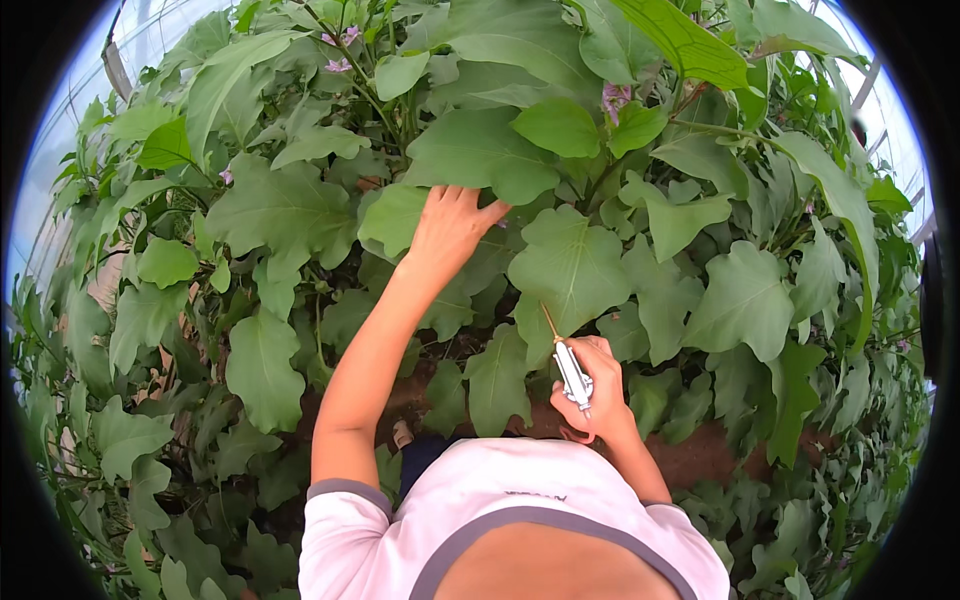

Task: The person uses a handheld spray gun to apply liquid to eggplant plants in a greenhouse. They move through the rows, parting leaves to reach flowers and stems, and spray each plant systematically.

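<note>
My left hand [452,219] reaches into an eggplant plant, its fingertips hidden under a broad green leaf [480,154]. The thumb stands apart from the fingers, and whether they grip anything is out of sight. A small purple patch, perhaps a flower [502,223], shows beside the thumb. Lower and to the right, my right hand [600,375] is wrapped around a silvery syringe-type applicator [572,375]. Its thin brass-coloured nozzle [550,321] points up and slightly left, in front of a lobed leaf [574,270]. From its lower end a pink tube [581,435] curls by my wrist.
Dense eggplant foliage surrounds me, with purple flowers [616,101] at the upper right and more flowers [339,65] at the upper left. Brown soil [694,454] shows between the rows. Pale greenhouse sheeting [56,161] and a frame bar [116,71] stand at the edge.
</note>
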Tool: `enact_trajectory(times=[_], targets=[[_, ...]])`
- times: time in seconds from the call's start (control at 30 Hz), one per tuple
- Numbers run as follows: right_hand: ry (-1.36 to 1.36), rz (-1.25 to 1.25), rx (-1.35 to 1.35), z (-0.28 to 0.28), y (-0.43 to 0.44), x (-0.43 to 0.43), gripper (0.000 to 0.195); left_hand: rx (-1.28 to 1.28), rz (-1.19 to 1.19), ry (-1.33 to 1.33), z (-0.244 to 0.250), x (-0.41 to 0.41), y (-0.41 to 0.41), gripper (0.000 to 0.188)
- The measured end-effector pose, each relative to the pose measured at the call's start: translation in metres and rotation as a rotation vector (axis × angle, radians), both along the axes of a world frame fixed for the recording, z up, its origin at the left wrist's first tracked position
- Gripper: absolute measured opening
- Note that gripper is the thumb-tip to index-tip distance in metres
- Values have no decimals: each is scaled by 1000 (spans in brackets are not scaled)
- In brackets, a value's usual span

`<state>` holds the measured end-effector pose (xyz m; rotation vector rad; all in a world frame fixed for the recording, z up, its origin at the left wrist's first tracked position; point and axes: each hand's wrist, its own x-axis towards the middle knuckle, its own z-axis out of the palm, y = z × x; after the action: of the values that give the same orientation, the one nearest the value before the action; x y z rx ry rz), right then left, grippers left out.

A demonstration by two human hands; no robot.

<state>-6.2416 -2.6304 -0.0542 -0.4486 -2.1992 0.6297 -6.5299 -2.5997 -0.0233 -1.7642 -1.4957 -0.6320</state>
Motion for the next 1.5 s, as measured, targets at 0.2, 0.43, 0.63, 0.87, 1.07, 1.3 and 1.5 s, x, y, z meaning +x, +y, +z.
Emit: enact_trajectory(times=[0.2,0.43,0.63,0.87,1.07,1.3,1.5], targets=[[7,-74,-279,-20,-26,-26,50,-49,-266,75,-2,-54,28,37],[689,389,-755,-2,-67,-97,37,-392,-697,-905,12,-100,-15,27],[772,432,-808,22,-85,-175,39,218,-547,-1347,8,-193,2,29],[554,485,-462,59,-38,-271,40,290,-371,-996,127,-249,22,45],[145,100,36,69,40,-347,50,223,-529,-1036,160,-285,46,33],[74,114,149,70,99,-383,49,129,-682,-1462,166,-276,31,33],[78,247,-207,82,86,-359,43,234,-630,-1546,151,-289,37,43]])
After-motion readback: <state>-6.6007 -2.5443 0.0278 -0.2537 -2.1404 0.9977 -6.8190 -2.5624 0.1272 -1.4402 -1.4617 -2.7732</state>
